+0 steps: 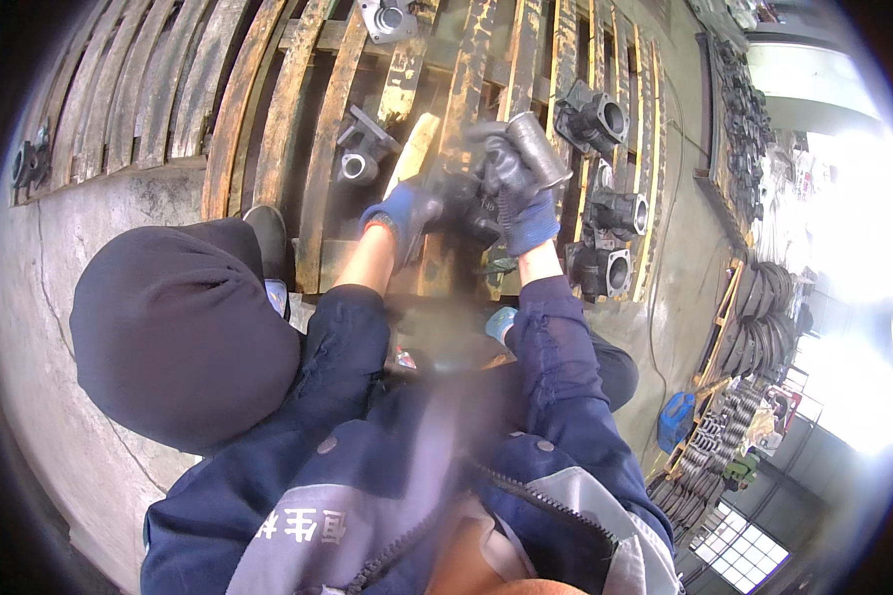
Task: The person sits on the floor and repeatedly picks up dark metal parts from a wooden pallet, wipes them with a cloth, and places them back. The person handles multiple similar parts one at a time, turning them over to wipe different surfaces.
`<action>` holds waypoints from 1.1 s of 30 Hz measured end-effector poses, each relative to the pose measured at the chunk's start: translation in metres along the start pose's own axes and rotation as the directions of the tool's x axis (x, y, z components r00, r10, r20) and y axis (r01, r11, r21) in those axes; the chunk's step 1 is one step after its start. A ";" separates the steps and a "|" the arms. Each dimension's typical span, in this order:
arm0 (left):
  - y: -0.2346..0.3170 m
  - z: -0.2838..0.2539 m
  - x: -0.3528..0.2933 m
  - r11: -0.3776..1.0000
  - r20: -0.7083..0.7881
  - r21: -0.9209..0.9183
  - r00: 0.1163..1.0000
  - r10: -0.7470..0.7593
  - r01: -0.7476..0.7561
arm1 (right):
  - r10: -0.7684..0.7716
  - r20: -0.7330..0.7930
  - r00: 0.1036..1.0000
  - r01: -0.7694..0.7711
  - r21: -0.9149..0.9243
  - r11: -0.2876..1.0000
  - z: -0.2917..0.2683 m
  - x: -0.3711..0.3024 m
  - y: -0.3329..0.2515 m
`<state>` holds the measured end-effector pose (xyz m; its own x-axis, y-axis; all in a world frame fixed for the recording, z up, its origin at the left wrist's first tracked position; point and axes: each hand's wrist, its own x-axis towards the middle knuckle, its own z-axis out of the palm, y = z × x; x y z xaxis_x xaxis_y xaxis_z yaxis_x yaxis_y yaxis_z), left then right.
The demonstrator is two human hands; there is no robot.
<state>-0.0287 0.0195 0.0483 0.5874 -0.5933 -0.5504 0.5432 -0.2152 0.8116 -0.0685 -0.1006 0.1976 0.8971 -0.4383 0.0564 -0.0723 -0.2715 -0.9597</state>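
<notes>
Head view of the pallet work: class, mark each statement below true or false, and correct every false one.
1. Both hands wear blue and dark work gloves. True: the left hand and right hand are both gloved.
2. The right hand grips a grey metal cylinder. True: the cylinder sticks up out of its fist.
3. The hands work over a glass table. False: beneath them is a worn wooden pallet.
4. No other castings lie on the pallet. False: several dark metal housings lie to the right of the hands.
5. The left hand rests flat on the concrete floor. False: it is raised against the dark casting held between the hands.
</notes>
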 end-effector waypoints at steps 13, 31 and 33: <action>-0.002 0.000 -0.004 0.979 -0.060 0.203 0.998 -0.016 0.027 | 0.047 -0.029 0.998 -0.045 0.062 0.997 -0.004 -0.006 0.002; -0.011 -0.004 0.009 0.965 0.001 0.262 1.000 0.015 -0.015 | -0.065 -0.067 0.996 0.064 -0.016 0.998 -0.005 -0.005 0.000; -0.010 -0.005 0.013 0.920 0.021 0.383 0.997 0.080 -0.082 | -0.284 -0.116 0.952 0.261 -0.175 0.949 -0.006 -0.004 0.006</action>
<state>-0.0237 0.0185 0.0319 0.6164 -0.6245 -0.4796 0.2217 -0.4468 0.8667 -0.0753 -0.1058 0.1931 0.8238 -0.4396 0.3578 0.0896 -0.5222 -0.8481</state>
